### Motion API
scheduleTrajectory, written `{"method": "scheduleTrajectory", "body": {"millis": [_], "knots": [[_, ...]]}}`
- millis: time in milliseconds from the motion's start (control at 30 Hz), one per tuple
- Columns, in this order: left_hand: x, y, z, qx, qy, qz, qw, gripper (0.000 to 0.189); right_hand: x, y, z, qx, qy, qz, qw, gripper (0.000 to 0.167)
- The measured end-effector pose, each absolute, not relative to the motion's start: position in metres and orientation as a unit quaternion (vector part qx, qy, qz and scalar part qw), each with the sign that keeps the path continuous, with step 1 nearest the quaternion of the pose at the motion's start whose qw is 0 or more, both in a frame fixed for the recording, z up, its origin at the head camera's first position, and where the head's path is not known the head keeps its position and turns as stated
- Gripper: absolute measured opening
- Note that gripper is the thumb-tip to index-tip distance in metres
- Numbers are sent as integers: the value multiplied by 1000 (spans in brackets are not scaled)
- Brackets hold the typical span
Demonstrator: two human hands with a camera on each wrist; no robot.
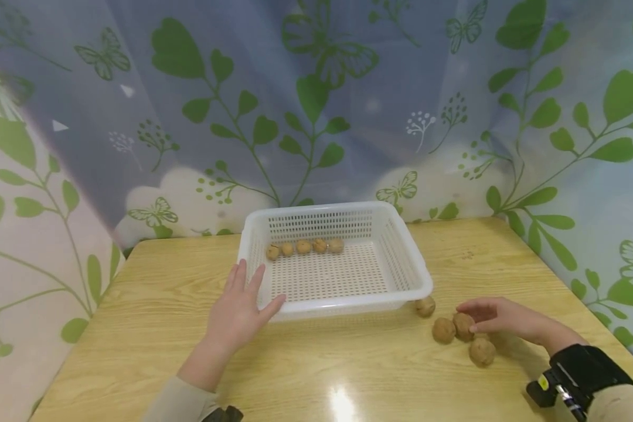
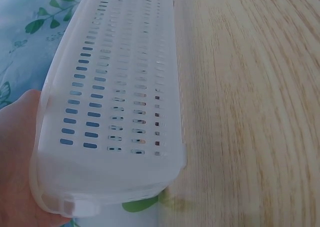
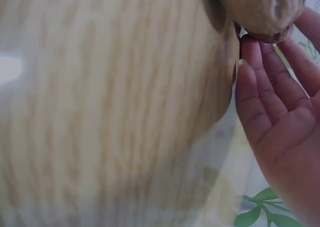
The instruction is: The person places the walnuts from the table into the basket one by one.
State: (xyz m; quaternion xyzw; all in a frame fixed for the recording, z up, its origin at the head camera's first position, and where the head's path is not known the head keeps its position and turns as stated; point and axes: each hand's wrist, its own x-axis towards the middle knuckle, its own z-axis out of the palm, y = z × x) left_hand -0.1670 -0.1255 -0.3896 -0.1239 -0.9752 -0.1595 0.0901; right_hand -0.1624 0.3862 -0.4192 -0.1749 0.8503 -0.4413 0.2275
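A white slotted plastic basket [image 1: 343, 306] stands on the table with several walnuts [image 1: 303, 247] in a row along its back left. My left hand [image 1: 237, 310] rests at the basket's front left corner, fingers spread and fairly straight; the left wrist view shows the hand [image 2: 17, 152] against the basket's end [image 2: 115, 177]. To the right of the basket, my right hand [image 1: 498, 317] holds a walnut [image 1: 463, 326] between thumb and fingertips, low over the table. Touching or close beside it are two other walnuts, one left [image 1: 444, 330] and one nearer me [image 1: 482, 351].
Another walnut [image 1: 425, 306] lies by the basket's front right corner, partly under its rim. The wooden table [image 1: 153, 328] ends at a leaf-patterned curtain [image 1: 232, 117] behind and at the sides. A wrist camera [image 1: 556, 387] is strapped on my right wrist.
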Motion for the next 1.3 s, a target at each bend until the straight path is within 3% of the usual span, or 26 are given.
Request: {"method": "scheduleTrajectory", "body": {"millis": [300, 633, 967, 1167, 1300], "knots": [[-166, -127, -388, -121, -975, -168, 79, 87, -165, 390, -410, -149, 872, -428, 186, 51], [-167, -127, -389, -120, -975, -167, 83, 89, -175, 376, -356, -114, 907, -390, 106, 55], [-167, -126, -389, -120, -976, -167, 77, 88, -213, 322, -291, -124, 901, -407, 85, 65], [-167, -125, -389, -119, -975, -169, 80, 87, -241, 283, -275, -130, 895, -415, 95, 71], [-166, -126, -390, -118, -975, -170, 85, 86, -260, 257, -271, -140, 886, -433, 95, 67]]}}
